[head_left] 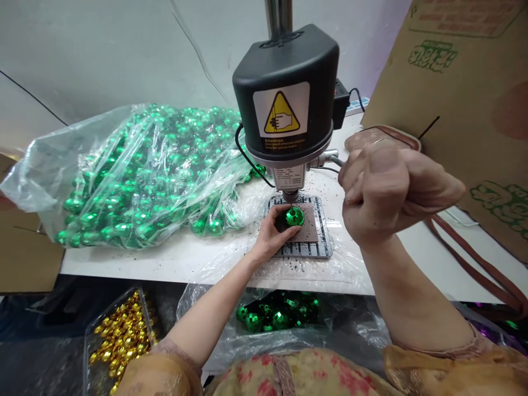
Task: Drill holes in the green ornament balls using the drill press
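Faceted shiny green ball [295, 216] under drill [290, 193]

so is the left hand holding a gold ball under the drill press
No, the left hand holds a green ball on the drill press base.

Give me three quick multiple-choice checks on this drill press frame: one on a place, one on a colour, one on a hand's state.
1. Where is the faceted shiny green ball?
A. on the brown pad under the drill head
B. inside the cardboard box
C. in the tray of gold beads

2. What colour are the balls in the big clear plastic bag?
A. gold
B. green
C. purple

3. What is the right hand doing?
A. lying flat and open
B. pinching a ball
C. closed in a fist by the black press head

Answers: 1 A, the left hand steadies it there; 2 B, green shows through; 3 C, fingers curled.
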The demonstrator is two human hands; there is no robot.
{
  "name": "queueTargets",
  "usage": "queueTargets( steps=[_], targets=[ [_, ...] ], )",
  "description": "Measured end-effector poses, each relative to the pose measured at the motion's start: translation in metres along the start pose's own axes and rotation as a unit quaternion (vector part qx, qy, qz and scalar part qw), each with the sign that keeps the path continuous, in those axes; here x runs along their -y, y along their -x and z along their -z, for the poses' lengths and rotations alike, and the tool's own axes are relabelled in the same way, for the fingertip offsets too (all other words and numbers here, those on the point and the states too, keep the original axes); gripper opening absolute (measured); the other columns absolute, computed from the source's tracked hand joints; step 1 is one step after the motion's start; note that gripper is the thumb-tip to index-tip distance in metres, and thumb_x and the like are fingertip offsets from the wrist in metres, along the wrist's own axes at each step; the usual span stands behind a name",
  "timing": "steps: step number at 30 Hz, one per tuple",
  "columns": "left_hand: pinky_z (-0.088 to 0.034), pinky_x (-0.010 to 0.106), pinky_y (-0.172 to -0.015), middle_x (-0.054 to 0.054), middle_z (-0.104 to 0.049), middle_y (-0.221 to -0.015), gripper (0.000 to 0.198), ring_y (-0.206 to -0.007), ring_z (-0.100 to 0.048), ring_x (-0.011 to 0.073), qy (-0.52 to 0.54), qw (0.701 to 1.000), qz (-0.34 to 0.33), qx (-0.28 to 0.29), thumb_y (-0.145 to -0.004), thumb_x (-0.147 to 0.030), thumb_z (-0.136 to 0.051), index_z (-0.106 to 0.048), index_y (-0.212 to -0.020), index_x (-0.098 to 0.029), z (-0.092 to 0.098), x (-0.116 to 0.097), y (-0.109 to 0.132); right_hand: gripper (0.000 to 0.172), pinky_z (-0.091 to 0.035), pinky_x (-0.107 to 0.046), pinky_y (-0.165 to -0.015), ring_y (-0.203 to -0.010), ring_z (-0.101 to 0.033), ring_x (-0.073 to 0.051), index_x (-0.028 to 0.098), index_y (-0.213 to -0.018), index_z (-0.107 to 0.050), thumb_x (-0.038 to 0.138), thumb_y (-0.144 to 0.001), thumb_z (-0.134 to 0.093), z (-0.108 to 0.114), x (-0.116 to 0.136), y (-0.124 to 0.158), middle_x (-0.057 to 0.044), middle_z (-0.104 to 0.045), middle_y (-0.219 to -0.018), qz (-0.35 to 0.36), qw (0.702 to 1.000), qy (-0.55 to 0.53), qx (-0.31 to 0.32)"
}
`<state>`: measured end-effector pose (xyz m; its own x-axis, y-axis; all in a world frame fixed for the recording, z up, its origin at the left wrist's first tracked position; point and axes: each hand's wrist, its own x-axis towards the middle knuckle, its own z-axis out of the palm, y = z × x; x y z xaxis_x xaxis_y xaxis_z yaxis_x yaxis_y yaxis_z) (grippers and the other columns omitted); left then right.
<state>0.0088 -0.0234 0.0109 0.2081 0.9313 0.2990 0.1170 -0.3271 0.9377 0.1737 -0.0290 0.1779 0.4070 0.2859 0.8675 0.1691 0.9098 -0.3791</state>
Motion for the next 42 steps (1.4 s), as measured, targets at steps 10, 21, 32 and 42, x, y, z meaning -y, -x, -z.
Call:
queueTargets(
  steps=[10,21,32,42],
  targets=[
    [-0.053,0.047,-0.111,0.011,-0.069,-0.128,0.057,-0.124,-0.066,0.0282,0.015,1.000,-0.003,0.001,-0.083,-0.044,-0.086,-0.059,-0.127,-0.022,0.001,0.002,0.000,0.057,-0.025,-0.028,-0.045,-0.041,-0.034,-0.004,0.018,-0.049,-0.031,0.026,-0.097,-0.059,0.004,-0.006,0.010,0.005,-0.029,-0.045,0.037,0.999,-0.016,0.002],
    [-0.049,0.050,-0.114,0.011,-0.068,-0.132,0.057,-0.127,-0.065,0.0285,0.033,0.999,0.002,0.004,-0.082,-0.040,-0.088,-0.058,-0.127,-0.023,0.001,0.006,0.000,0.046,-0.027,-0.025,-0.042,-0.039,-0.030,-0.003,0.021,-0.064,-0.023,0.015,-0.095,-0.056,0.007,-0.020,0.013,0.007,-0.026,-0.050,0.137,0.989,-0.057,0.026],
    [-0.052,0.048,-0.111,0.011,-0.069,-0.128,0.058,-0.122,-0.066,0.0271,0.017,1.000,-0.002,-0.003,-0.082,-0.045,-0.087,-0.059,-0.127,-0.021,0.000,0.004,0.000,0.046,-0.026,-0.026,-0.040,-0.039,-0.031,-0.004,0.022,-0.059,-0.022,0.005,-0.084,-0.056,0.009,-0.029,0.014,0.008,-0.030,-0.051,0.185,0.978,-0.083,0.041],
    [-0.055,0.046,-0.104,0.011,-0.071,-0.121,0.058,-0.116,-0.068,0.0267,-0.001,1.000,0.000,-0.018,-0.080,-0.049,-0.087,-0.061,-0.124,-0.021,-0.002,0.001,-0.002,0.049,-0.020,-0.025,-0.040,-0.037,-0.030,-0.003,0.018,-0.051,-0.030,0.009,-0.090,-0.058,-0.001,-0.012,0.002,0.008,-0.029,-0.046,0.065,0.996,-0.067,0.007]
  ],
)
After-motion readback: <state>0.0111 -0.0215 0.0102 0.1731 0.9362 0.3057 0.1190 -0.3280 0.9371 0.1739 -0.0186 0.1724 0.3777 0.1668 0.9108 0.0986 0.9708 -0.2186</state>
